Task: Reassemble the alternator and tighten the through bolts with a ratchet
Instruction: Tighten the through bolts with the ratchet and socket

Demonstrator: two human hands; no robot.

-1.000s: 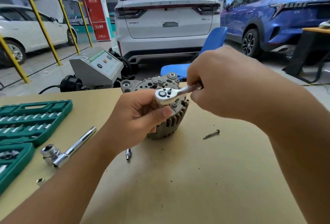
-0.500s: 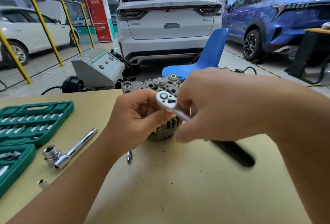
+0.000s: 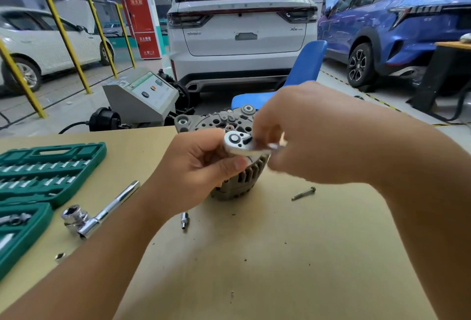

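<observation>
Centre frame: alternator on surface is being gripped by left hand; ratchet is being grasped by right hand, head atop housing.

The ratchet shows only its head; its handle is lost inside the right hand, whose fingertips are smeared by blur. The left hand covers the alternator on its near left side. The green socket case runs off the picture's left edge.
</observation>
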